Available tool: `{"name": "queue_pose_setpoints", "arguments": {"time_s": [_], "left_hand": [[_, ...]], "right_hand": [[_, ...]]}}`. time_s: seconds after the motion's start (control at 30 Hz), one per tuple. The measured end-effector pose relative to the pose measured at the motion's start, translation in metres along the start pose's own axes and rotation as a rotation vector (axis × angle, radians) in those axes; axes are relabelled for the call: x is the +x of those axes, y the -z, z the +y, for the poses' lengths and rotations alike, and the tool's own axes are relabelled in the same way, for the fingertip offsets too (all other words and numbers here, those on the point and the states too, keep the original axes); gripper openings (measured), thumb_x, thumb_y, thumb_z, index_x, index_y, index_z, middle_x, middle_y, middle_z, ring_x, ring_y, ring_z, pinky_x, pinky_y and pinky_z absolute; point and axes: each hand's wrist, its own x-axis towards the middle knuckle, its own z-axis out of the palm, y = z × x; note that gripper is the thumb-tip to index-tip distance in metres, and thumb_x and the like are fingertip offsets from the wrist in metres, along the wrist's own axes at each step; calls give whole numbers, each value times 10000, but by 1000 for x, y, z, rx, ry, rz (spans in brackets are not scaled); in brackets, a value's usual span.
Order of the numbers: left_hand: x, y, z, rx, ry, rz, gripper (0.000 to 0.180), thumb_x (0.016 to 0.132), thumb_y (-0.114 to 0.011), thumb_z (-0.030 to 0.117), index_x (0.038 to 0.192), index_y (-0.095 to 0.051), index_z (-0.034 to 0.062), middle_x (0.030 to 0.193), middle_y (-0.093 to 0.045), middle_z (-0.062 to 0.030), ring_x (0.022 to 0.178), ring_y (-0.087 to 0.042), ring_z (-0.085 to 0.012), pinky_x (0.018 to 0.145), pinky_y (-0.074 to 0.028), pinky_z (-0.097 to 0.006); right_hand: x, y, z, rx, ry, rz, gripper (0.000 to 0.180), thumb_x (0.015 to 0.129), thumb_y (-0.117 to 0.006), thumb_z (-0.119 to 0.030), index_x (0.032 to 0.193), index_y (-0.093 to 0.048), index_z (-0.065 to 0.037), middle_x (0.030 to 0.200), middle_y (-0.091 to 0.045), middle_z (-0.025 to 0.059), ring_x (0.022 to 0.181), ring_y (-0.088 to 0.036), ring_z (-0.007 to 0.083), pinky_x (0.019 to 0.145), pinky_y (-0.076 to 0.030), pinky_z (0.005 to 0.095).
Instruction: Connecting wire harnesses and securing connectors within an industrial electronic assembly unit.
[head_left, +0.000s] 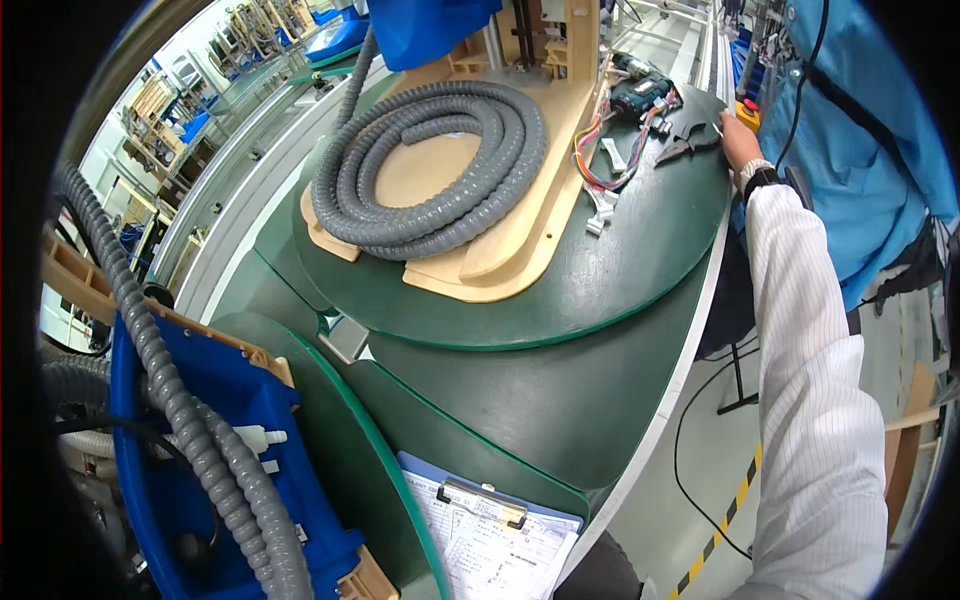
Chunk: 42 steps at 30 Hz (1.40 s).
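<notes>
Right hand was at the right edge of the worktop

Whether its grip was spread or pinching could not be told. Just beside it, near that edge, lay a black plier-like tool, with coloured wires to the left. A coiled grey hose sat on a wooden board farther left.

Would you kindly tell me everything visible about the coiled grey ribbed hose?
The coiled grey ribbed hose looks like glossy plastic. Its stacked loops lie roughly flat on the pale wooden board; one end shows inside the ring, a similar length rises at its far left, and nothing grips it.
</notes>
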Motion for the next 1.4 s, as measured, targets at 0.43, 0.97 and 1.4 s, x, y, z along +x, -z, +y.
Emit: {"name": "queue_pose_setpoints", "arguments": {"time_s": [0.43,0.97,1.4], "left_hand": [[-4,-7,-4,59,14,11,94,857,-560,105,897,-614,39,706,-547,-172,570,-497,-323,557,-449,-400],[0,-1,13,-16,-26,53,134,887,-581,129,885,-639,9,747,-603,-189,602,-575,-340,569,-493,-409],[-13,13,22,-252,29,128,206,893,-593,129,1034,-656,-8,932,-628,-197,828,-610,-341,765,-504,-395]], "right_hand": [[7,5,32,-3,-301,-170,715,977,-243,-505,1188,-570,95,1190,-550,368,1209,-481,481,1042,-343,471],[-185,81,-39,167,-77,-203,128,728,-645,-40,796,-538,-51,806,-641,217,776,-627,408,696,-494,464],[-497,346,-207,884,-552,-79,129,945,-588,-166,965,-571,-39,750,-598,59,659,-552,159,627,-467,345]]}}
